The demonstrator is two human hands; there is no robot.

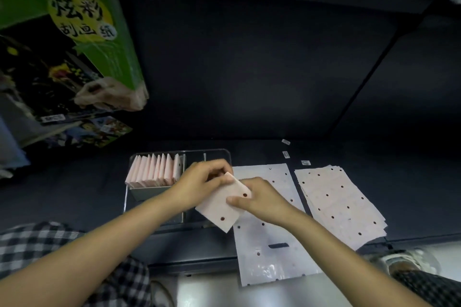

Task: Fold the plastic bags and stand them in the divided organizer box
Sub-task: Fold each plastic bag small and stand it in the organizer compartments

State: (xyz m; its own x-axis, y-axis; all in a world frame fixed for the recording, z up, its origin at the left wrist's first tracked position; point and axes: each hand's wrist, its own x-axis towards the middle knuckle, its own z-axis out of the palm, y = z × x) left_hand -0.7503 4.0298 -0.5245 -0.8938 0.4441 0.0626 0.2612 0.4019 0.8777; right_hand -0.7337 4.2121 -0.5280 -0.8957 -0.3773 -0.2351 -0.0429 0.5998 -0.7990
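Pinching a folded, dotted pink plastic bag (224,203), left hand (199,185) and right hand (259,198) grip opposite corners.

A dark, matte worktop (249,82) fills most of the view, dimly lit, with a soft patch of light near its middle. A thin seam (369,75) runs diagonally across its right part. At the left edge stand green printed boxes (82,32) with yellow labels. Three small white stickers (286,154) lie right of centre. Beyond the near edge shows pale grey floor (212,289).
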